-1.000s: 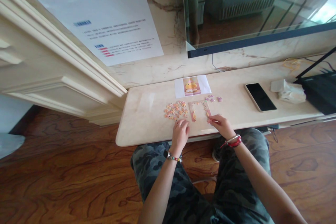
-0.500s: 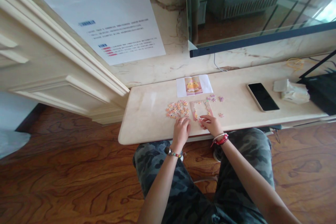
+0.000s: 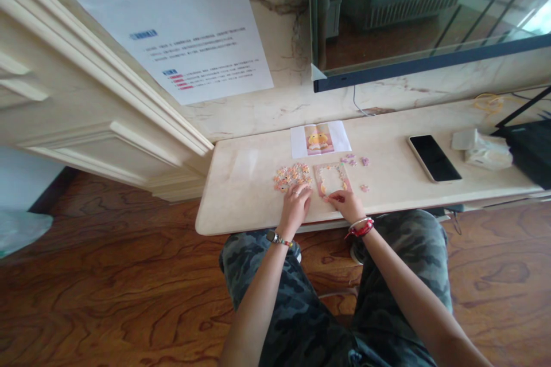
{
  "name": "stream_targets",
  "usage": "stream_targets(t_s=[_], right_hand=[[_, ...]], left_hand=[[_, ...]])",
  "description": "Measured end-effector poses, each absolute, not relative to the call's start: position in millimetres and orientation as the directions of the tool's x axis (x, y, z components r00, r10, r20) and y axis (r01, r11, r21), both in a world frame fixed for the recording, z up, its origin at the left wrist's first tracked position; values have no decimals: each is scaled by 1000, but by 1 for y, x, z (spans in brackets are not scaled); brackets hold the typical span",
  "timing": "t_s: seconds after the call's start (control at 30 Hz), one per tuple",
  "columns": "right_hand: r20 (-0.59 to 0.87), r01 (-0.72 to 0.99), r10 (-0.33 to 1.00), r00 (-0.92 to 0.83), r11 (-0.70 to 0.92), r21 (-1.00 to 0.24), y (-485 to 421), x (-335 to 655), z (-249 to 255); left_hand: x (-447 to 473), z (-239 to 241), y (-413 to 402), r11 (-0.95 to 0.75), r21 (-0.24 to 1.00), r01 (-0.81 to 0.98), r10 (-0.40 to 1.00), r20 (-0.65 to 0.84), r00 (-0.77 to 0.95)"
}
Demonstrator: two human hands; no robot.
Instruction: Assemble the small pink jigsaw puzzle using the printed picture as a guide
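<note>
A partly assembled jigsaw puzzle (image 3: 319,176) lies on the cream ledge, its pink border joined around a bare middle. My right hand (image 3: 348,205) is at its lower edge, thumb and forefinger pinched on a small puzzle piece that the fingers mostly hide. To the left is a heap of loose puzzle pieces (image 3: 293,175) in orange, pink and white. Over the heap's near edge rests my left hand (image 3: 295,205), its fingers loosely bent and slightly apart, with no piece visible in them. A folded reference picture (image 3: 318,139) of a yellow figure lies behind the puzzle.
Several purple pieces (image 3: 350,159) and a single pink piece (image 3: 364,188) lie right of the puzzle. Farther right are a phone (image 3: 434,158), a tissue pack (image 3: 488,152) and a black device (image 3: 527,149). A television (image 3: 430,63) hangs above the ledge (image 3: 241,195).
My right fingers have closed into a tighter pinch at the puzzle's lower edge. My left hand has shifted slightly up onto the edge of the heap.
</note>
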State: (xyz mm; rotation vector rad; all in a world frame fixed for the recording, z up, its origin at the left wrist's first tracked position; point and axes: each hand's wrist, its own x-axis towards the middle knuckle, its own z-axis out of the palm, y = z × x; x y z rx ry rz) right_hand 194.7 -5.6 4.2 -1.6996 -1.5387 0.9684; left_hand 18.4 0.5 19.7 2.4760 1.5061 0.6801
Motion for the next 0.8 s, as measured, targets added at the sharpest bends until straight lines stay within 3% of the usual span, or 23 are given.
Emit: stream_targets(t_s=[0.43, 0.67, 0.8], right_hand=[[-41, 585, 999, 32, -52, -809, -6, 186, 5], [-53, 399, 998, 27, -60, -915, -23, 207, -2], [-28, 338, 981, 194, -94, -936, -23, 262, -2]], left_hand=[[19, 10, 4, -450, 402, 797, 891, 146, 429], [19, 13, 0, -424, 386, 819, 900, 76, 430], [18, 12, 0, -431, 386, 816, 898, 92, 431]])
